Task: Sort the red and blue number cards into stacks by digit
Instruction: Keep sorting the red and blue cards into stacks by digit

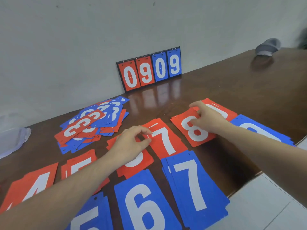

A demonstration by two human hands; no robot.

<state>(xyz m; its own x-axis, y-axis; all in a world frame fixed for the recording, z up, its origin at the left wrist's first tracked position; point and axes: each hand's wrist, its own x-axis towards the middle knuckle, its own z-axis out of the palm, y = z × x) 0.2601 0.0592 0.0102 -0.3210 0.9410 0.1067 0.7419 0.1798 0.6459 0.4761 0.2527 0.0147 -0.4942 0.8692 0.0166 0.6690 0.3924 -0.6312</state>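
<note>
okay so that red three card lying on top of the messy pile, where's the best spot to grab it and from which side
Pinch the red 3 card at its far right short end, near. It lies flat and slanted on top of the unsorted pile, and that end seems to overhang the blue cards beneath. Probably come from the right with the right hand.

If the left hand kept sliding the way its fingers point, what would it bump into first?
The left hand points rightward, fingertips already at the edge of the red 7 stack. It would likely meet that first, then the red 8 card beyond. Height above the cards is hard to judge.
</note>
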